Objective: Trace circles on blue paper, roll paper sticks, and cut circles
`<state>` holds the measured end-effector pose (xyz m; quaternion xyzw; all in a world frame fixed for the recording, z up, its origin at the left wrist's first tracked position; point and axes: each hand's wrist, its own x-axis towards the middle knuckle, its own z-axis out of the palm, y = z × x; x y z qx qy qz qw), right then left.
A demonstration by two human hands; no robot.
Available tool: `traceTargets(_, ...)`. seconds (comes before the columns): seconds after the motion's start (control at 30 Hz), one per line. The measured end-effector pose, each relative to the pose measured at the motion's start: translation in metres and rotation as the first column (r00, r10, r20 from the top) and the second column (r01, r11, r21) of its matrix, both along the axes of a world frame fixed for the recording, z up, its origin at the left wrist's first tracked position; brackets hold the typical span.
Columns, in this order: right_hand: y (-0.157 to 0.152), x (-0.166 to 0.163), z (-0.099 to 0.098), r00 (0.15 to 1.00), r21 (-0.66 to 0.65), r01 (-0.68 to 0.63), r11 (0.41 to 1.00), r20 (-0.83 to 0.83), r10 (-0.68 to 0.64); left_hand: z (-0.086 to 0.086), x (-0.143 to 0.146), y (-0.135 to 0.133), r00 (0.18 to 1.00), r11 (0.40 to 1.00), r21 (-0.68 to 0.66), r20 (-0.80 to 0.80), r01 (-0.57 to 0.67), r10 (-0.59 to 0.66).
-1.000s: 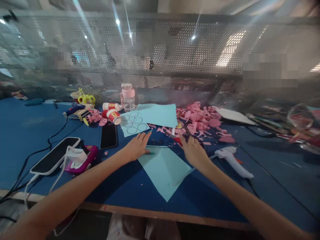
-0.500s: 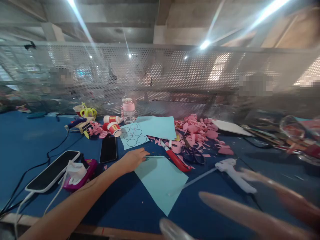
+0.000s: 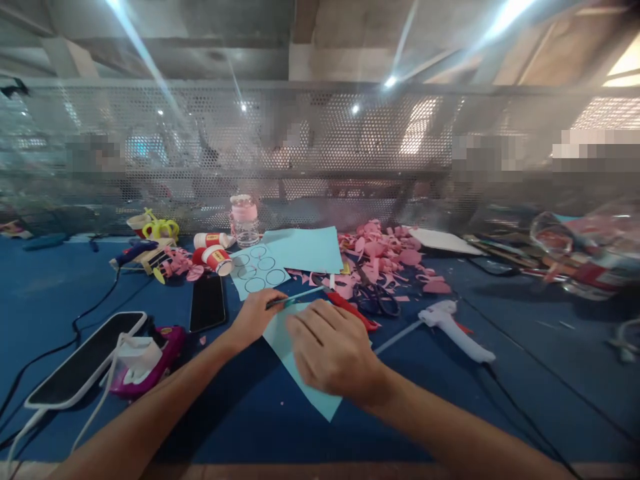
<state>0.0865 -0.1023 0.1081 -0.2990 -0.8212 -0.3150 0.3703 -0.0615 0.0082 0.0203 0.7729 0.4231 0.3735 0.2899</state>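
Note:
A light blue paper sheet (image 3: 306, 393) lies on the blue table (image 3: 450, 400) in front of me. My left hand (image 3: 255, 317) is closed on a thin green pencil (image 3: 300, 297) at the sheet's far left corner. My right hand (image 3: 333, 353) rests on top of the sheet, fingers curled and pointing left, covering most of it. Whether anything is under those fingers is hidden. A red box cutter (image 3: 357, 312) and dark scissors (image 3: 377, 301) lie just beyond the sheet.
A white glue gun (image 3: 453, 327) lies to the right. Pink paper scraps (image 3: 395, 257), another blue sheet (image 3: 305, 248) and a sheet with drawn circles (image 3: 257, 270) lie farther back. Phones (image 3: 207, 303), a pink device (image 3: 150, 353) and cables sit left. A perforated metal screen (image 3: 320, 153) closes the back.
My right hand left the scissors, swung out of view low and right, and now lies on the blue sheet. My left hand has picked up the pencil. The camera tilted up.

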Motion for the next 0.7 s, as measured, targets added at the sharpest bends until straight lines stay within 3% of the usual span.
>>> traceTargets(0.07,0.033,0.016,-0.028,0.990,-0.039,0.142,0.989,-0.010,-0.143,0.001,-0.002,0.004,1.000,1.000,-0.010,0.016,-0.004,0.004)
traceTargets(0.13,0.052,0.033,-0.058,0.932,-0.167,0.296,0.941,-0.167,-0.323,0.000,-0.003,0.007,0.998,0.999,-0.024,0.047,-0.046,0.047)
traceTargets(0.2,0.059,0.044,-0.079,0.898,-0.270,0.317,0.909,-0.222,-0.379,-0.001,-0.004,0.010,0.993,0.995,-0.047,0.072,-0.089,0.092)
traceTargets(0.33,0.056,0.039,-0.090,0.978,-0.481,0.135,0.866,-0.078,-0.196,-0.003,-0.009,0.017,0.992,0.989,-0.111,0.067,-0.101,0.108)
traceTargets(0.5,0.054,0.029,-0.090,0.995,-0.725,0.095,0.682,0.074,-0.061,0.001,-0.020,0.026,0.985,0.968,-0.182,0.008,-0.170,0.175)
traceTargets(0.6,0.059,0.033,-0.093,0.993,-0.792,0.056,0.608,0.109,0.050,0.004,-0.024,0.028,0.967,0.959,-0.132,-0.072,-0.253,0.245)
traceTargets(0.7,0.063,0.037,-0.096,0.976,-0.809,0.031,0.588,0.152,0.158,0.004,-0.025,0.028,0.944,0.945,-0.091,-0.133,-0.315,0.302)
